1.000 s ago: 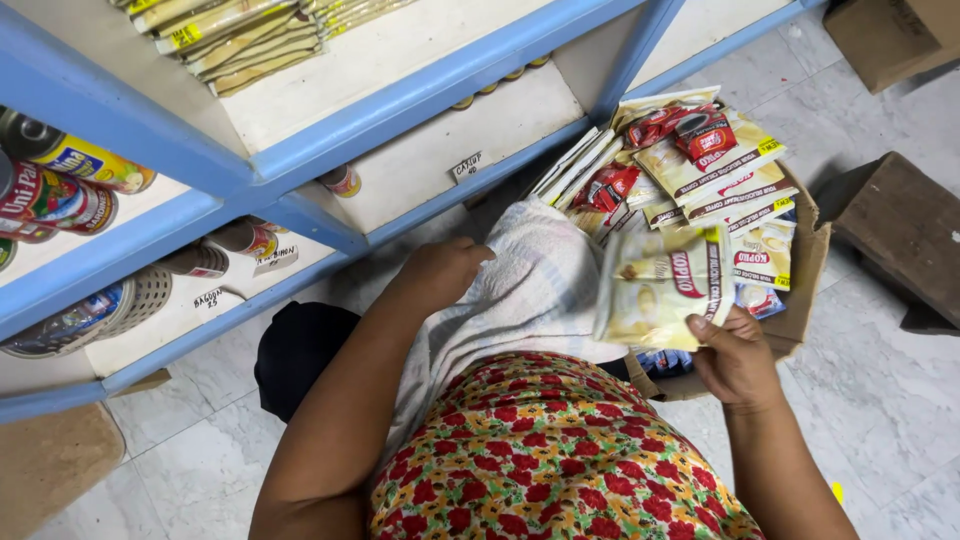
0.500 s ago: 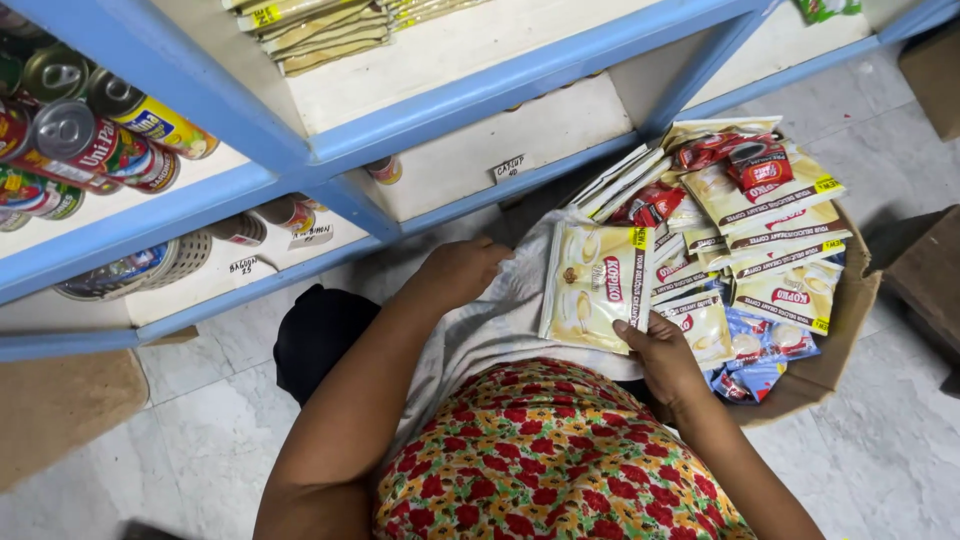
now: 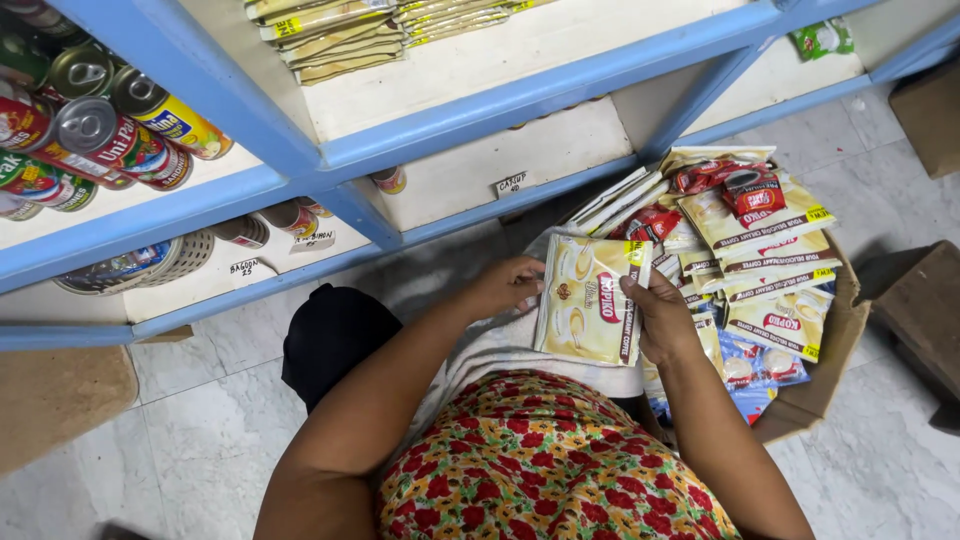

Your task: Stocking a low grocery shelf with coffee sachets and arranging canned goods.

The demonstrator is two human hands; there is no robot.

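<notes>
I hold a cream-coloured sachet pack [image 3: 588, 298] with cup pictures in front of me, above a white cloth [image 3: 500, 345] on my lap. My right hand [image 3: 655, 315] grips its right edge. My left hand [image 3: 505, 287] touches its left edge with the fingertips. To the right, a cardboard box [image 3: 835, 340] on the floor holds several more sachet packs [image 3: 765, 245] in cream, red and blue.
Blue-framed shelves [image 3: 480, 110] rise ahead: sachet strips [image 3: 340, 30] on top, tin cans [image 3: 110, 130] at left, small jars [image 3: 285, 220] and a woven basket [image 3: 150, 265] lower down. Brown boxes [image 3: 925, 305] stand at right on the tiled floor.
My right hand lifted one cream pack from the box and brought it left, toward my lap. My left hand moved up from the cloth to meet its left edge.
</notes>
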